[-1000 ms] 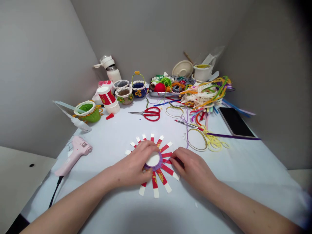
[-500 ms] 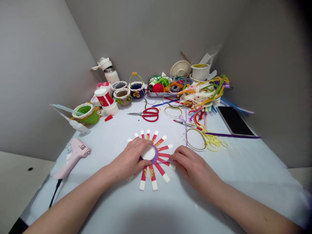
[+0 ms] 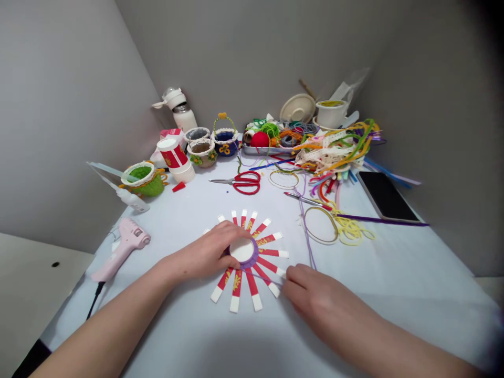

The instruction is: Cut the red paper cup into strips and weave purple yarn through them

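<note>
A paper cup (image 3: 271,253) lies on the table, its wall cut into red-and-white strips that fan out around a round white base. Purple yarn (image 3: 257,253) is wound in a ring about that base. My left hand (image 3: 221,244) grips the base from the left, thumb at the near side and fingers over the far side, covering several strips. Pinched in my right hand (image 3: 305,289) is the yarn's free length, drawn taut from the ring toward the lower right, across the strips. The right fingertips are partly hidden. Loose purple yarn also trails from behind this hand to the back.
Red-handled scissors (image 3: 246,182) lie beyond the cup. On the left are a pink glue gun (image 3: 124,247) and a green woven basket (image 3: 147,181). A yarn tray (image 3: 268,150) stands at the back. A hoop (image 3: 321,224), a pen (image 3: 307,199) and a phone (image 3: 388,195) lie on the right.
My right hand has moved toward me and slightly right, pulling the yarn lower. The cup has turned a little under my left hand. The whole view has shifted slightly.
</note>
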`<state>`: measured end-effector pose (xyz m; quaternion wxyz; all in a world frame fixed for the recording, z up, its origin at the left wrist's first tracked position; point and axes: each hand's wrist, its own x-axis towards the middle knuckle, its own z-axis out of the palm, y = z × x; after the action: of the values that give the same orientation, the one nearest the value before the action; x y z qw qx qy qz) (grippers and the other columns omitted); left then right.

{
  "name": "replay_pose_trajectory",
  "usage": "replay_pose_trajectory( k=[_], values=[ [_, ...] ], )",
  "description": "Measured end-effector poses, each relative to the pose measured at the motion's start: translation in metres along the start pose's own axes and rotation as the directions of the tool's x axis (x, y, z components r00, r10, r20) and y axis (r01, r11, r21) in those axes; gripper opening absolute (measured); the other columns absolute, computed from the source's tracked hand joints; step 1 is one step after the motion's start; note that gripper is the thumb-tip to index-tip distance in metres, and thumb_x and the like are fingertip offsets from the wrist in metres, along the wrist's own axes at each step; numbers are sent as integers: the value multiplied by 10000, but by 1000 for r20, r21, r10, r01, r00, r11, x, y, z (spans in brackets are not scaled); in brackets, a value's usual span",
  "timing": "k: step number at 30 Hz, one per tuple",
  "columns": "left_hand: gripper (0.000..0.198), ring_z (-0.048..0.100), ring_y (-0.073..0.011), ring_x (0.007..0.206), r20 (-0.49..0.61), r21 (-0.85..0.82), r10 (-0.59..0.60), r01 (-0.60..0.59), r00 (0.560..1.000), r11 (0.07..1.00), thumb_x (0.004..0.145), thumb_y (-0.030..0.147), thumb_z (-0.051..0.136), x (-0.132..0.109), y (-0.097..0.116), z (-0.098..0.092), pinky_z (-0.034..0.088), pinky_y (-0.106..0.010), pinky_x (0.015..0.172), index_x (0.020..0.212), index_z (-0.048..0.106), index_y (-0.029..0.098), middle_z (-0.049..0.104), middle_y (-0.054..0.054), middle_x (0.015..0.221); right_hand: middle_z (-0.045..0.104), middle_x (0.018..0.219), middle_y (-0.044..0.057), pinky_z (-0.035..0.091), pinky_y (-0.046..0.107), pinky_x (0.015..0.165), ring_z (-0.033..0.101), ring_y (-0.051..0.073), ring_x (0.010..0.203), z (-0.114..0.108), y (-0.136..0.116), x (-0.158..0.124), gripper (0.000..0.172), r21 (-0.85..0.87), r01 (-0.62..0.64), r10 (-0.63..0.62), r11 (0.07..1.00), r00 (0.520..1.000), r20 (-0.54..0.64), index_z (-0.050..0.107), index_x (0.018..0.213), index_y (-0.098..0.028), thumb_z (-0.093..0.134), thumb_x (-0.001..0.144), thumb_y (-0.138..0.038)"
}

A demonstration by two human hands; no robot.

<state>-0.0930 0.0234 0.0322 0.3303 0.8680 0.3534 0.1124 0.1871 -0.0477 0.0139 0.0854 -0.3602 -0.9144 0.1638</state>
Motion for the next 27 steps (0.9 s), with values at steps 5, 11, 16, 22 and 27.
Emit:
replay_pose_trajectory(
  k=[5,11,16,22,27],
  values=[
    [410,519,-260,1204,0,-20,30,-30,1000,999,926,236,645,0,0,0,434,-433,1028,1321,538,254,622,-81,1290,620,885,54,417,284,670,568,171,761,-3,4,1,251,38,-78,78,996,997,16,618,866,-181,459,874,13],
    [391,534,-260,1184,-11,-14,29,-29,1000,999,933,256,641,2,1,1,437,-422,1020,1312,550,249,637,-84,1276,628,883,38,418,267,640,570,156,730,-6,-2,-5,263,106,-25,20,994,998,52,613,843,-196,464,869,19],
    [396,532,-256,1193,-11,-24,38,-38,999,999,927,261,655,2,0,1,430,-413,1030,1309,551,246,636,-83,1278,626,850,46,390,277,592,562,168,715,-5,-11,-7,253,-12,96,-95,995,993,66,611,813,-183,477,826,32],
    [392,522,-254,1207,3,-23,52,-52,999,998,931,237,647,1,-2,1,413,-426,1050,1308,540,242,627,-80,1295,603,810,52,367,305,583,531,180,685,-1,-7,-6,250,-115,42,-49,993,997,-54,600,771,-180,491,807,42],
    [394,526,-248,1205,25,-35,79,-78,997,996,924,220,645,2,1,3,409,-428,1060,1303,540,249,624,-77,1292,598,831,53,418,309,647,558,193,751,-4,8,7,178,-11,-126,123,992,981,-152,647,844,-192,520,956,-139]
  ],
)
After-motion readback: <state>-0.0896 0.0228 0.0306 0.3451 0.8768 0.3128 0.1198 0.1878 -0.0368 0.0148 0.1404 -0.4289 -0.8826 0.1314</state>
